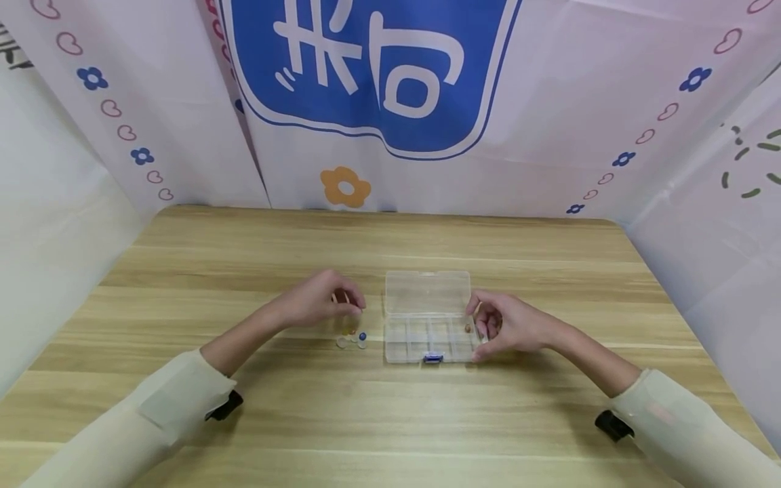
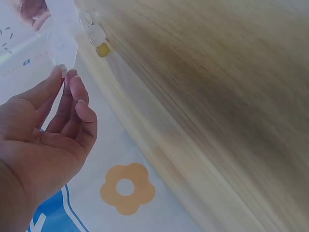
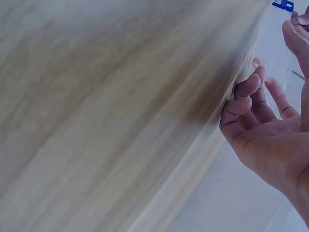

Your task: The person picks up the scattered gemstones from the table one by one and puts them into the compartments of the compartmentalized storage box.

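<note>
A clear plastic compartment box (image 1: 418, 349) lies on the table with its lid (image 1: 427, 293) laid back and a blue latch (image 1: 434, 357) at the front. At its right end my right hand (image 1: 509, 324) grips the box, thumb at the front corner and index finger near the hinge. A small brown bead (image 1: 468, 328) sits in the far-right part. To the left of the box, my left hand (image 1: 317, 298) is raised above several loose beads. Its thumb and index finger pinch a small pale bead (image 2: 63, 71). Among the loose ones are a blue bead (image 1: 363, 336) and a yellow bead (image 2: 102, 50).
The wooden table (image 1: 390, 420) extends around the box on all sides. Behind it hangs a white printed cloth (image 1: 293, 169) with a blue sign and an orange flower (image 1: 329, 186). More white cloth hangs at both sides.
</note>
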`<move>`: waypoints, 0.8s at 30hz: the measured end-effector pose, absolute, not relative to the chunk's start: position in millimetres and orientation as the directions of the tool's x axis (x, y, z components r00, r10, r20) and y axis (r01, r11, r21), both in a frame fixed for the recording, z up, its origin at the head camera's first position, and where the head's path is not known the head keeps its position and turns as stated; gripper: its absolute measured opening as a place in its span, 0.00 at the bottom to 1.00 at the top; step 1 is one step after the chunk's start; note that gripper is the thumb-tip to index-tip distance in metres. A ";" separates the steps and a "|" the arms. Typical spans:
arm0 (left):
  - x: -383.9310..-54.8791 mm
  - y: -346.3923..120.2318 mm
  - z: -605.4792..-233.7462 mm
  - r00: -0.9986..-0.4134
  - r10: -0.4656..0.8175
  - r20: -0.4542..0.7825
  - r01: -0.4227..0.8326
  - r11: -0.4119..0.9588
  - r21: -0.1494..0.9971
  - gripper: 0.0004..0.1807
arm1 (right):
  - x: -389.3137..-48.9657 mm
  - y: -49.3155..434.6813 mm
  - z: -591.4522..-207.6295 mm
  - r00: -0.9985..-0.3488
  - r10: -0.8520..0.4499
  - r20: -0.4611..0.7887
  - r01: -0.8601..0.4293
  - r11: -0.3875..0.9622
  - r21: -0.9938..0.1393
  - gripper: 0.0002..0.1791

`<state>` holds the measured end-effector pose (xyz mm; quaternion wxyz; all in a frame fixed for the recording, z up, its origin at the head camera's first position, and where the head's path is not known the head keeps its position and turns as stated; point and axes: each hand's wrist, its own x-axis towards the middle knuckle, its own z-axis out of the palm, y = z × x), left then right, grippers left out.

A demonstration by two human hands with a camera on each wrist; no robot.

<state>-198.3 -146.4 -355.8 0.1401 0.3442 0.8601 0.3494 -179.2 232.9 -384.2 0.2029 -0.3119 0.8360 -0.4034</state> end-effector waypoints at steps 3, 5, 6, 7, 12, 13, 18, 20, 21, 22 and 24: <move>-198.4 -144.9 -356.6 -0.722 0.692 0.008 0.496 0.509 0.704 0.02 | -179.4 232.6 -383.6 -0.725 -0.683 -0.088 -0.357 0.483 -0.800 0.31; -197.8 -143.5 -356.6 -0.724 0.690 0.012 0.492 0.504 0.710 0.02 | -179.5 232.4 -383.3 -0.725 -0.683 -0.088 -0.359 0.484 -0.798 0.31; -197.5 -142.9 -356.5 -0.725 0.688 0.013 0.490 0.503 0.712 0.02 | -179.4 232.4 -383.2 -0.725 -0.683 -0.088 -0.358 0.484 -0.798 0.31; -197.0 -142.3 -356.2 -0.727 0.687 0.015 0.489 0.501 0.714 0.02 | -179.4 232.3 -383.1 -0.725 -0.683 -0.088 -0.358 0.484 -0.799 0.31; -196.0 -138.6 -355.4 -0.729 0.684 0.023 0.491 0.499 0.714 0.02 | -179.3 232.6 -383.2 -0.723 -0.686 -0.088 -0.359 0.481 -0.800 0.31; -195.9 -137.7 -355.0 -0.728 0.685 0.025 0.492 0.497 0.714 0.02 | -179.3 232.6 -383.3 -0.722 -0.686 -0.087 -0.359 0.480 -0.801 0.31; -196.1 -131.1 -354.7 -0.716 0.698 0.031 0.487 0.467 0.739 0.03 | -179.2 232.8 -383.5 -0.720 -0.688 -0.087 -0.361 0.478 -0.801 0.31; -196.7 -127.7 -355.4 -0.707 0.706 0.036 0.488 0.451 0.747 0.03 | -179.3 233.0 -383.8 -0.720 -0.688 -0.086 -0.362 0.479 -0.800 0.31; -196.9 -126.2 -355.8 -0.702 0.711 0.038 0.491 0.445 0.749 0.03 | -179.4 233.0 -384.0 -0.721 -0.688 -0.085 -0.363 0.479 -0.799 0.31; -196.9 -124.5 -355.7 -0.701 0.712 0.036 0.488 0.442 0.753 0.03 | -179.5 233.1 -384.1 -0.721 -0.688 -0.086 -0.363 0.481 -0.798 0.31; -196.8 -121.5 -355.2 -0.698 0.715 0.036 0.489 0.440 0.753 0.03 | -179.5 233.1 -384.2 -0.722 -0.687 -0.086 -0.365 0.483 -0.796 0.31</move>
